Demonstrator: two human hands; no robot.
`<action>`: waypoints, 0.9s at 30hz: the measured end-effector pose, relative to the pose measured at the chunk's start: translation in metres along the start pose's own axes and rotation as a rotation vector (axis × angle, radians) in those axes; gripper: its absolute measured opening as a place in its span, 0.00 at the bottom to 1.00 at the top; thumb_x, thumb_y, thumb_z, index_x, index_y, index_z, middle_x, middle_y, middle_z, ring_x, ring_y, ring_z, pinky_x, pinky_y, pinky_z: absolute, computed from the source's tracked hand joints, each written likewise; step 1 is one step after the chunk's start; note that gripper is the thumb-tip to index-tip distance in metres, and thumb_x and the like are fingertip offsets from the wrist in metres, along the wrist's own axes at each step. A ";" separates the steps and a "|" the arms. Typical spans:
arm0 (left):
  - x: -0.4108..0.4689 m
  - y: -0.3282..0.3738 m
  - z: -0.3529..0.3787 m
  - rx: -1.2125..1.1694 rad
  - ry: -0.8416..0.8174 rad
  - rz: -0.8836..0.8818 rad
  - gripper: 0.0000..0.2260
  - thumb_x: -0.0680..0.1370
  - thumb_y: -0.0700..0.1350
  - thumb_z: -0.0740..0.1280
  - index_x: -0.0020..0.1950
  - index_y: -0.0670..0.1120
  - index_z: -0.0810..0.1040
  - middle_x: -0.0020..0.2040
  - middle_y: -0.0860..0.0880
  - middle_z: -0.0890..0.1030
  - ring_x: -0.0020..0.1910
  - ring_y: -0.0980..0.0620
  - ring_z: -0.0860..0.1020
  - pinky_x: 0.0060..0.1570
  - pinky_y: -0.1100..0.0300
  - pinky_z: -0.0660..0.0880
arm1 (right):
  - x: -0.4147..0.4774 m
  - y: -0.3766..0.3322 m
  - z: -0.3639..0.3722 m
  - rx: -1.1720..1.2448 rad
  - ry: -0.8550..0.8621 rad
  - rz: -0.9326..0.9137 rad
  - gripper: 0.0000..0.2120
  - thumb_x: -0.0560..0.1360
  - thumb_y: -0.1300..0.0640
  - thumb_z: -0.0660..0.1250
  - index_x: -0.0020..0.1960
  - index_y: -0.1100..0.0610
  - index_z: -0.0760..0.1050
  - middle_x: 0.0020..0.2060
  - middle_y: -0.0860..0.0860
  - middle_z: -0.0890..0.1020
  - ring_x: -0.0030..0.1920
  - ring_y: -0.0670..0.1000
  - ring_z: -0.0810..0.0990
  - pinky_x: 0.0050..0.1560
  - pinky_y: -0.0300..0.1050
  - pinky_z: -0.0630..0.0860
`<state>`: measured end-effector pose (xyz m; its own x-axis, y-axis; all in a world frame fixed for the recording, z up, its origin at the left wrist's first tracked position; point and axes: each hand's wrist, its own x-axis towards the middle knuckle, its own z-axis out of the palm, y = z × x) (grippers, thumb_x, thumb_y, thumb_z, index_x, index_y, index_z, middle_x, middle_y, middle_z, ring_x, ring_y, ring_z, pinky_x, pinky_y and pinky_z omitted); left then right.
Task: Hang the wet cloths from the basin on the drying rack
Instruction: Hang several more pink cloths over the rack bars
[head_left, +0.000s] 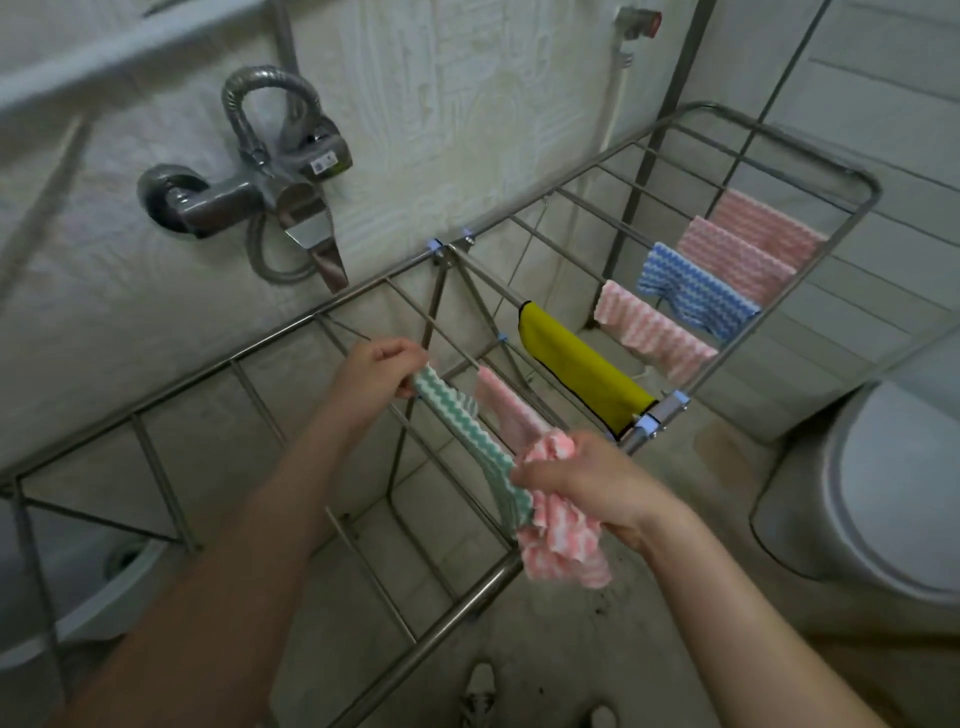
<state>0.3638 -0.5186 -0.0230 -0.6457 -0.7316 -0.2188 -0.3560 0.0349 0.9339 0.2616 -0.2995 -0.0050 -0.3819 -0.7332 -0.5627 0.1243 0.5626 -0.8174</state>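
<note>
A pale, embossed wall fills the upper half of the head view, with a chrome tap (244, 200) and its ribbed, looping metal hose at upper left. The floor below is dull grey tile, and a smooth white rounded fixture (878, 499) sits at the right edge.

A drying rack (550, 561) of thin steel tubes with pale blue plastic joints runs diagonally from lower left to upper right. Toward the upper right, its rails carry two pink wavy-striped cloths (748, 244), a blue wavy-striped cloth (691, 291) and another pink striped cloth (654, 332). Next along, a smooth yellow cloth (576, 364) with dark edging hangs at centre right.

Near the frame's centre, the left hand (374, 371) has its fingers pinched together on the far end of a green-and-white zigzag cloth (467, 436), stretched taut along a rail. The right hand (582, 483) is clenched on that cloth's near end and also on a crumpled pink striped bundle (561, 545) that droops below the fist. A plain pink cloth (506, 408) lies draped just beside the green one.
</note>
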 end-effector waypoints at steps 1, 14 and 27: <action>-0.002 -0.006 -0.003 0.047 -0.008 -0.013 0.14 0.76 0.41 0.65 0.32 0.50 0.82 0.31 0.54 0.80 0.31 0.59 0.76 0.38 0.61 0.74 | 0.003 0.003 0.007 -0.057 -0.016 -0.013 0.07 0.68 0.58 0.73 0.40 0.54 0.75 0.30 0.56 0.80 0.31 0.53 0.80 0.41 0.50 0.81; -0.029 -0.061 -0.010 0.610 -0.242 0.007 0.16 0.66 0.27 0.62 0.40 0.47 0.79 0.43 0.46 0.80 0.41 0.50 0.77 0.38 0.60 0.73 | 0.004 0.029 0.063 -0.453 -0.170 0.022 0.10 0.69 0.51 0.69 0.41 0.58 0.81 0.35 0.54 0.85 0.34 0.54 0.85 0.43 0.57 0.82; -0.037 -0.072 0.014 0.648 -0.041 0.295 0.08 0.75 0.44 0.70 0.53 0.47 0.81 0.50 0.51 0.73 0.49 0.54 0.73 0.43 0.71 0.67 | -0.011 0.042 0.034 -0.720 0.219 0.050 0.11 0.76 0.45 0.64 0.42 0.52 0.77 0.30 0.50 0.82 0.30 0.49 0.82 0.38 0.47 0.82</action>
<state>0.4043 -0.4847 -0.0862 -0.7973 -0.6036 -0.0053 -0.4845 0.6346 0.6022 0.3021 -0.2807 -0.0371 -0.5740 -0.6497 -0.4984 -0.4545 0.7591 -0.4661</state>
